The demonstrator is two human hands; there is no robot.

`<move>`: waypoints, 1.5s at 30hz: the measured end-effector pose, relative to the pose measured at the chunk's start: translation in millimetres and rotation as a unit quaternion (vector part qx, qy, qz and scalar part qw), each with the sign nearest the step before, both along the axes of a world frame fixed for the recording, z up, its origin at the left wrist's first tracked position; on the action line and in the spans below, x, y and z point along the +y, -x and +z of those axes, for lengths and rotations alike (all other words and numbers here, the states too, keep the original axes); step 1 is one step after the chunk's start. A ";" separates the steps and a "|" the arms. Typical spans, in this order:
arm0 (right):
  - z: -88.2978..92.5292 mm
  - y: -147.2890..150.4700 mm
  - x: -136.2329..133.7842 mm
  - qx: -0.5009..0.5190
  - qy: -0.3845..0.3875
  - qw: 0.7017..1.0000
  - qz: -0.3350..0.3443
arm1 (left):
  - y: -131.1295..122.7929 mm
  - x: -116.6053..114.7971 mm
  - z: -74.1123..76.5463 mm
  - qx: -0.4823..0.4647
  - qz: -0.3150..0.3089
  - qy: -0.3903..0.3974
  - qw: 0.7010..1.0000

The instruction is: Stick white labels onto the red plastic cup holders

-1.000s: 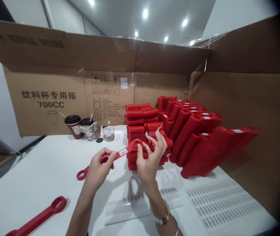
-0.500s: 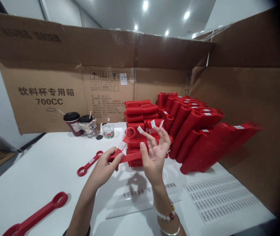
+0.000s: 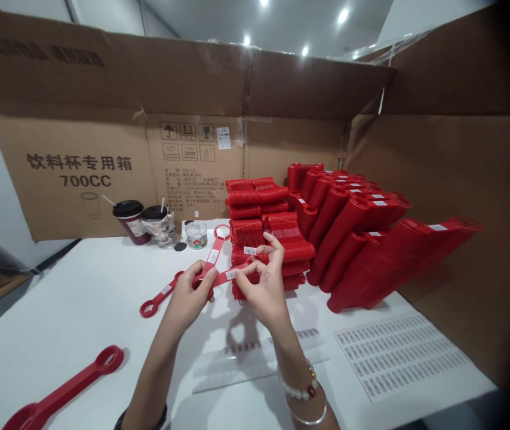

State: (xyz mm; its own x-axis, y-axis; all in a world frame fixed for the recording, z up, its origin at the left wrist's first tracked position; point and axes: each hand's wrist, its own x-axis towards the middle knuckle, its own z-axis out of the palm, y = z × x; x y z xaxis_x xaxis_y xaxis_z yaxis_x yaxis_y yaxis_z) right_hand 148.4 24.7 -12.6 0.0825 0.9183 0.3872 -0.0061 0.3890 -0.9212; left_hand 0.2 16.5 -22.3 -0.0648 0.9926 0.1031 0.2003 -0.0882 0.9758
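My left hand (image 3: 186, 301) pinches red plastic ring-ended straps, crossed over one another. One strap (image 3: 217, 243) points up and away, with a white barcode label (image 3: 212, 256) on it. Another strap (image 3: 220, 279) stretches right toward my right hand (image 3: 266, 294), whose thumb presses near a small label (image 3: 231, 274) on its surface. The fingers of that hand are drawn together on the strap, partly hiding its far ring. A further white label (image 3: 250, 251) clings to a fingertip of the right hand. Just left of my left hand, a labelled red strap (image 3: 166, 290) lies on the table.
Stacked red straps (image 3: 297, 245) lie behind my hands, with bundled labelled straps (image 3: 344, 233) to their right. Label sheets (image 3: 398, 352) rest in front. A large red strap (image 3: 71, 382) lies at left. Cups (image 3: 132, 222) and a clear tub (image 3: 196, 236) stand before cardboard walls (image 3: 89, 137).
My right hand has come down and left, from spread fingers onto the strap. A label now lies on that strap, and fewer labels show on the fingertips. The left hand keeps its grip.
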 end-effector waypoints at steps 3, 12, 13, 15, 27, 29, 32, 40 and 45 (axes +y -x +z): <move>-1.0 0.8 1.5 -0.009 -0.001 1.000 -0.001 | 0.2 0.4 -1.7 -0.004 0.004 0.001 1.000; -9.5 8.0 4.4 -0.081 -0.039 0.994 -0.067 | 0.5 -1.5 0.6 0.011 0.006 -0.002 1.000; -10.1 9.1 4.3 -0.086 -0.046 0.992 -0.076 | 0.6 -1.9 0.9 0.009 0.004 -0.003 1.000; -10.4 11.1 3.5 -0.094 -0.057 0.990 -0.088 | 0.6 -2.7 1.3 0.005 0.004 -0.004 1.000; -8.8 18.5 -1.4 -0.173 -0.110 0.970 -0.128 | -2.8 -6.2 2.3 0.018 0.022 -0.019 0.999; -8.6 22.3 -2.7 -0.219 -0.140 0.953 -0.156 | -3.5 -6.6 3.6 0.014 0.025 -0.027 0.999; -7.2 22.6 -1.0 -0.305 -0.180 0.905 -0.234 | -0.8 -7.1 4.5 0.010 0.038 -0.037 0.999; -9.1 4.8 19.8 -0.063 -0.099 0.975 -0.189 | 5.2 -7.7 5.5 0.024 0.052 -0.037 0.998; -4.4 3.8 15.5 0.089 -0.070 0.985 -0.129 | 4.4 -5.9 6.7 0.046 0.062 -0.062 0.995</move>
